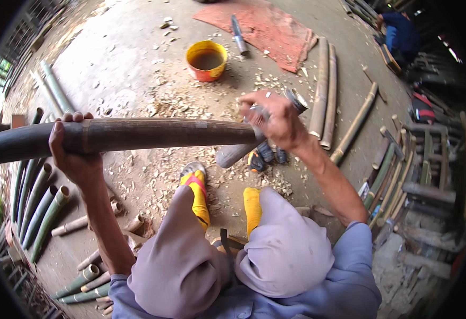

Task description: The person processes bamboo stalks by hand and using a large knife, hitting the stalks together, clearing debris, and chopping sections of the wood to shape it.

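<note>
We are judging the dark bamboo pole (pixel 164 134), which is stretching from nine o'clock to just past centre, to be stiff, moderately heavy and smooth enough to slip, its thicker part near nine o'clock offering the surest hold. Our left hand (pixel 76 159) is wrapping its grip closed around it from below, forearm rising between seven and eight o'clock. Our right hand (pixel 275 118), forearm reaching in from four o'clock, is curling over a grey cylinder (pixel 233 154) by the pole's narrow end, its grip part-closed, though we cannot tell how firmly.

Pale daylight brightens the upper left of the flat, dusty grey-brown floor (pixel 132 45), which is scattered with thin, pale chips (pixel 181 107); the right side is dim.
</note>
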`<act>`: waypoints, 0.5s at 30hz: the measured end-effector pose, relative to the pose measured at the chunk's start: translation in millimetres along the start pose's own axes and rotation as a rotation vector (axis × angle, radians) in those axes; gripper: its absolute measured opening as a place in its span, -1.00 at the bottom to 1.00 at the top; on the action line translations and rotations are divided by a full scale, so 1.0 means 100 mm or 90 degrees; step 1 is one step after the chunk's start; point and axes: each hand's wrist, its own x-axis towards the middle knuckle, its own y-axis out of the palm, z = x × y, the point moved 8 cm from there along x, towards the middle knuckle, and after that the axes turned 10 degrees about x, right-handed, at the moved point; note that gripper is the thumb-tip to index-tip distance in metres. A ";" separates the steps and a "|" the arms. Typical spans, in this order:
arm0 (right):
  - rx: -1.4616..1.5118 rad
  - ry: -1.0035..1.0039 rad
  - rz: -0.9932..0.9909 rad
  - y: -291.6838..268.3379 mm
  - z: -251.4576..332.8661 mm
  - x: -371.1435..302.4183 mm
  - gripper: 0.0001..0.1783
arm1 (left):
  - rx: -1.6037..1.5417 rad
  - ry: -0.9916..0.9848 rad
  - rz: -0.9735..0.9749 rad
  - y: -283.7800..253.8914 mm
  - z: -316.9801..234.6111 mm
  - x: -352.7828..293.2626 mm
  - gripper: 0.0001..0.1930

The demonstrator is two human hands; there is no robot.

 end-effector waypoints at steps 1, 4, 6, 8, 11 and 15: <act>0.008 -0.046 -0.021 -0.01 0.16 0.25 -0.60 | -0.055 0.009 -0.002 -0.16 -0.15 0.13 -0.59; -0.008 -0.158 -0.081 -0.09 0.93 0.90 -0.67 | 0.017 0.057 0.148 -0.73 -0.44 0.46 -0.26; -0.076 -0.271 -0.140 0.08 1.36 1.08 -0.73 | 0.009 0.134 0.105 -0.97 -0.71 0.35 -0.41; -0.166 -0.385 -0.175 0.39 1.52 1.10 -0.79 | -0.011 0.201 0.079 -1.01 -0.94 0.20 -0.55; -0.388 -0.143 0.127 1.45 0.10 0.89 -0.58 | -0.035 0.208 0.122 -0.90 -1.11 0.07 -0.66; -0.267 -0.025 0.167 1.90 -0.42 0.84 -0.51 | 0.161 0.416 0.008 -1.05 -0.99 -0.09 -0.64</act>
